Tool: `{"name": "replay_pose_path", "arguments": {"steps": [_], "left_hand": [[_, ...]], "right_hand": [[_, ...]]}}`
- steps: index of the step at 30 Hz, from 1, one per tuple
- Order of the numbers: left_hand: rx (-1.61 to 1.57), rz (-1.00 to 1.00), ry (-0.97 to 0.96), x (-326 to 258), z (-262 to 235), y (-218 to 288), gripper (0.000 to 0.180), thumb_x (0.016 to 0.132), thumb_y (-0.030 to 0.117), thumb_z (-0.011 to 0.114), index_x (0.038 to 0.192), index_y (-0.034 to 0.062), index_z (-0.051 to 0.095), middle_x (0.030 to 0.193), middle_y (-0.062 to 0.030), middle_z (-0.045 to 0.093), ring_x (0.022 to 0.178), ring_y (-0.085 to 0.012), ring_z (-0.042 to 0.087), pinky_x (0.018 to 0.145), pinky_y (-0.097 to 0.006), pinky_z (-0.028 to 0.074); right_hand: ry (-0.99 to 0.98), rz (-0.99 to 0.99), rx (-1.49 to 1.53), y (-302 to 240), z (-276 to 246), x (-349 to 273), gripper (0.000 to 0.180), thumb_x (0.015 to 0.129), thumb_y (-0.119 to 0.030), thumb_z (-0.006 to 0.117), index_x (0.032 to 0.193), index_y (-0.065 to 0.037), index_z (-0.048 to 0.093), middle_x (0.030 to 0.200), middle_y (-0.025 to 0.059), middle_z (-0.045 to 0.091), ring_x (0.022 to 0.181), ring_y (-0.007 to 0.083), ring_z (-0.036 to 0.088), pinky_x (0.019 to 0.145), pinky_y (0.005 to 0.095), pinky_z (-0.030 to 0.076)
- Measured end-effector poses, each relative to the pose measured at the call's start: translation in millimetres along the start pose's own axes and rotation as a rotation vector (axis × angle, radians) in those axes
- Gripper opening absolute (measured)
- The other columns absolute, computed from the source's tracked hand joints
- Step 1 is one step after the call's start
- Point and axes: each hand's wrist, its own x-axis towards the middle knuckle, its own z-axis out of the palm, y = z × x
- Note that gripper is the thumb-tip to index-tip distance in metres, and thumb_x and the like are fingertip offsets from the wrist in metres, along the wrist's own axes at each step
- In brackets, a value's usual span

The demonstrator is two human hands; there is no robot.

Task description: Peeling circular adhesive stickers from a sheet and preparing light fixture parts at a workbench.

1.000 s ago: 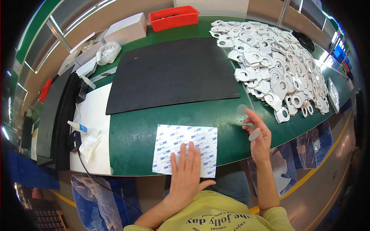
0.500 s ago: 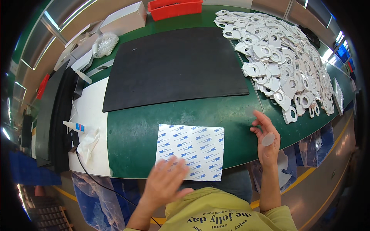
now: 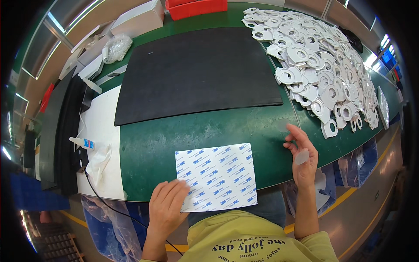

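Note:
A square white sheet of backing paper (image 3: 218,177) with blue print lies at the table's near edge, its lower part reaching past that edge. My left hand (image 3: 168,203) is at the sheet's lower left side, fingers over the paper and thumb by its near corner, closed on it. Raised to the right of the sheet is my right hand (image 3: 303,163). Between its thumb and forefinger it pinches a thin translucent disc (image 3: 282,125). A second translucent disc (image 3: 301,156) rests against the palm side of its fingers.
Beyond the sheet lies a large black foam board (image 3: 200,72). White ring-shaped parts (image 3: 331,83) are heaped at the far right. On the left, a white board (image 3: 102,139) carries a small glue bottle (image 3: 82,142) and a cloth (image 3: 99,163). A red bin (image 3: 198,8) stands at the back.
My left hand has come down from over the sheet to its left side. The sheet has turned slightly and shifted toward me. My right hand has hardly moved and keeps its discs.

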Motion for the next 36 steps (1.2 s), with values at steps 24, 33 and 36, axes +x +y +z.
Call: {"name": "replay_pose_path", "arguments": {"steps": [24, 33, 36], "left_hand": [[-0.162, -0.309, 0.387, 59.2, 12.0, -7.1, 0.043, 0.079, 0.003, 0.066, 0.121, 0.0008, 0.055, 0.119, -0.0163, 0.058, 0.107, -0.033, 0.056, 0.09, -0.038, 0.045], [-0.12, 0.063, -0.261, 75.1, 35.1, 7.7, 0.062, 0.085, 0.05, 0.058, 0.129, 0.0063, 0.054, 0.135, -0.0131, 0.05, 0.128, -0.0345, 0.043, 0.104, -0.049, 0.032], [-0.042, 0.106, -0.297, 70.9, 45.4, 0.6, 0.062, 0.085, 0.053, 0.056, 0.129, 0.0094, 0.054, 0.135, -0.0088, 0.051, 0.127, -0.0303, 0.045, 0.106, -0.048, 0.03]], "right_hand": [[0.009, 0.012, 0.006, -8.2, -3.7, -0.8, 0.059, 0.091, -0.046, 0.055, 0.127, 0.002, 0.055, 0.127, 0.0093, 0.052, 0.1, 0.0128, 0.051, 0.085, 0.0264, 0.045], [0.018, 0.038, -0.031, 13.5, 0.8, 22.8, 0.063, 0.09, -0.047, 0.056, 0.128, 0.003, 0.053, 0.129, 0.0115, 0.049, 0.1, 0.0141, 0.051, 0.086, 0.0279, 0.045], [0.023, 0.062, -0.03, 21.1, 2.0, 31.4, 0.065, 0.09, -0.047, 0.056, 0.129, 0.005, 0.052, 0.13, 0.0126, 0.048, 0.101, 0.0145, 0.052, 0.087, 0.028, 0.045]]}}
